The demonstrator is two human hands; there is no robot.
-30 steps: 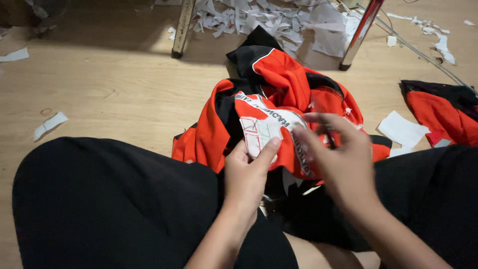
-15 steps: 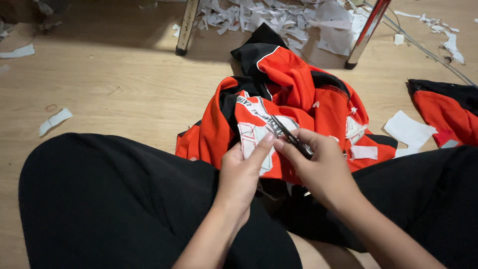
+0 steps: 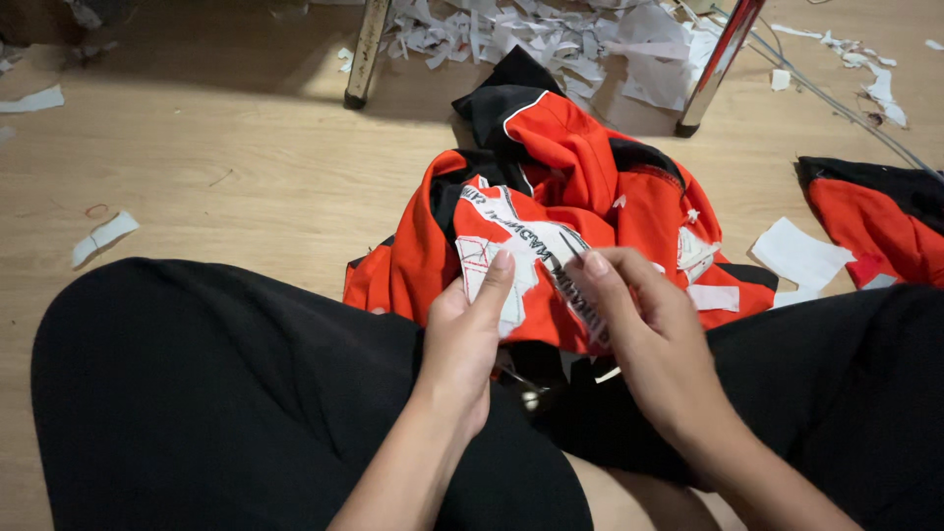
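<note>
Both hands — left hand [image 3: 462, 339], right hand [image 3: 649, 334] — fingers pinching the red garment [image 3: 580, 177] (bare floor [image 3: 216, 167] leftward).

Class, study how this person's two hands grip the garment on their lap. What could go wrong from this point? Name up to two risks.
1. Both the left hand and the right hand pinch the white backing on the red and black garment; a hard tug might tear the fabric or lettering.
2. A metal tool, possibly scissors, lies half hidden under the cloth near the lap and could nick a finger.
</note>
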